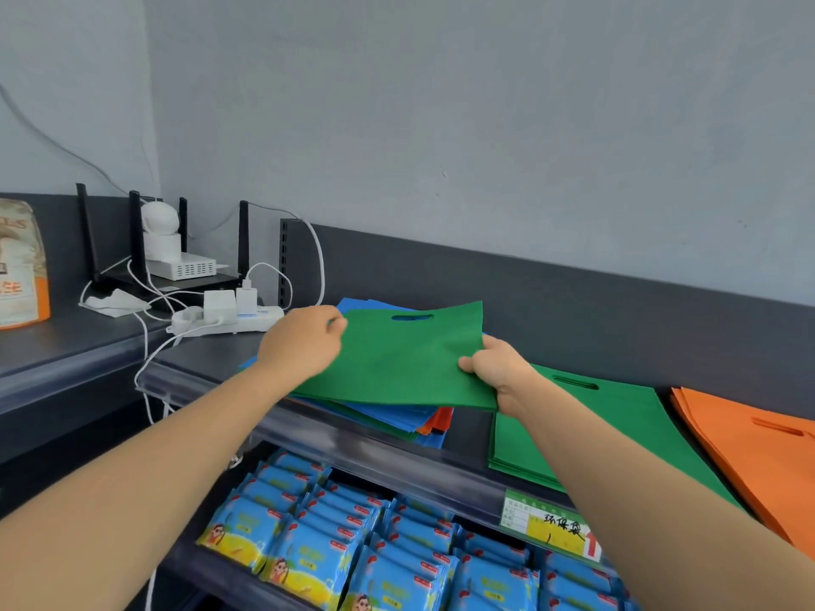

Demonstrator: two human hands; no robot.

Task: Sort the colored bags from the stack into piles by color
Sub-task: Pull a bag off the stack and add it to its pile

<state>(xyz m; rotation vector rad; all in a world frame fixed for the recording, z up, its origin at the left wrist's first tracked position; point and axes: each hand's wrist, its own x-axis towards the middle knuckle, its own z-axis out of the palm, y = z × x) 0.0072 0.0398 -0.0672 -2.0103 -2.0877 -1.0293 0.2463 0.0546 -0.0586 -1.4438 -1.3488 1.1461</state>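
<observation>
A green bag (405,359) with a cut-out handle lies on top of the mixed stack (414,423) of blue, green and orange bags on the dark shelf (207,359). My left hand (302,341) pinches the bag's left edge near the top corner. At the right edge my right hand (496,368) grips it, thumb on top, and the bag is lifted slightly off the stack. To the right lies a green pile (617,416), partly hidden by my right forearm. Further right is an orange pile (749,443).
A white power strip (229,321) with chargers and cables sits left of the stack, with a router (167,275) and a small white camera behind. A packaged bag (22,266) stands far left. Blue packets (353,540) fill the shelf below, beside a price label (551,526).
</observation>
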